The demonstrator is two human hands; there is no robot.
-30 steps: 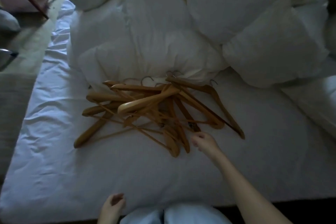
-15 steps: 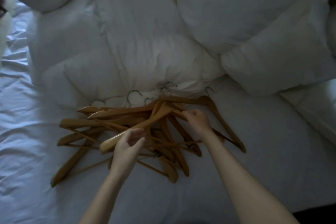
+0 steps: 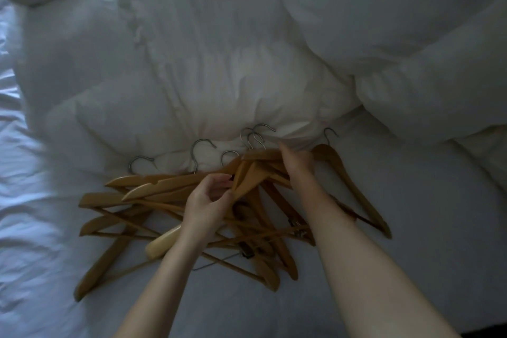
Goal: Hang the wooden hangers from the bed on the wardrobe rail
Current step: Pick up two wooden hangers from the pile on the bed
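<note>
**A:** Item one, containers. What do you log?

**B:** I see no box, basket or tray. The only thing holding anything is the bed (image 3: 411, 269), under a white sheet, and it carries the whole lot.

**A:** Item two, the task's things.

**B:** One heap of wooden hangers (image 3: 170, 200), tangled and crossing one another, lying flat on the sheet in the lower middle of my view. Their metal hooks (image 3: 203, 145) point away from me and rest against the edge of a bunched white duvet (image 3: 205, 77). One paler hanger (image 3: 162, 243) runs slantwise through the heap, its lower end showing just left of the left forearm. Some hangers carry dark clips on their bars. One hanger lies at the right edge of the heap, its arm reaching toward the near right.

**A:** Item three, hands.

**B:** My left hand (image 3: 205, 203) is over the middle of the heap, fingers curled narrow, thumb and fingertips pinched on a hanger arm. My right hand (image 3: 297, 163) is at the far edge, near the hooks, fingers bent down over the tops of the hangers; I cannot tell whether it has closed round any of them.

**A:** Item four, surface and room.

**B:** Sheet creased on the left, smoother on the right. Duvet and pillows (image 3: 411, 22) fill the far half. The light is dim. A dark strip shows at the lower right corner.
</note>
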